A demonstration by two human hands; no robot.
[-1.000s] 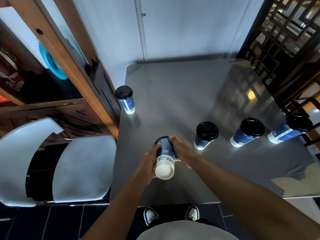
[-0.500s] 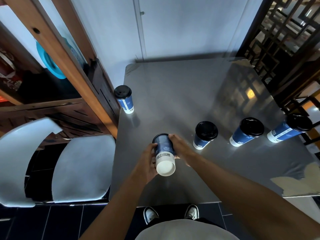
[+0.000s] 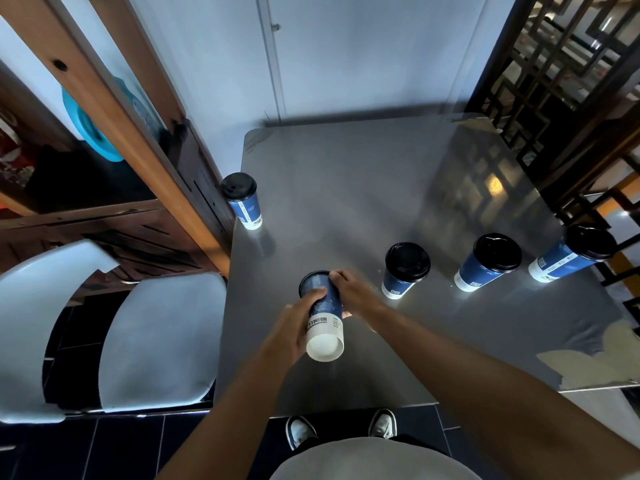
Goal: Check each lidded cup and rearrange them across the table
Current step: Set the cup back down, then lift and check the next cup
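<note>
While both hands hold it over the near part of the desk (image 3: 346, 174), the held cup (image 3: 323, 315) has swung a little since a second ago; its white base now faces the camera more squarely and its lid end points away and down, so the check of this cup looks under way and it has yet to be set down. The left hand (image 3: 294, 327) wraps the lower body, the right hand (image 3: 349, 292) clasps the upper part by the lid; the lid itself is mostly hidden. Nothing leaks that I can see; its contents cannot be told. Three cups (image 3: 405, 270) stand lidded in a row to the right, apart; a fifth cup (image 3: 242, 199) stands at the far left edge; all closed, contents unseen.
</note>
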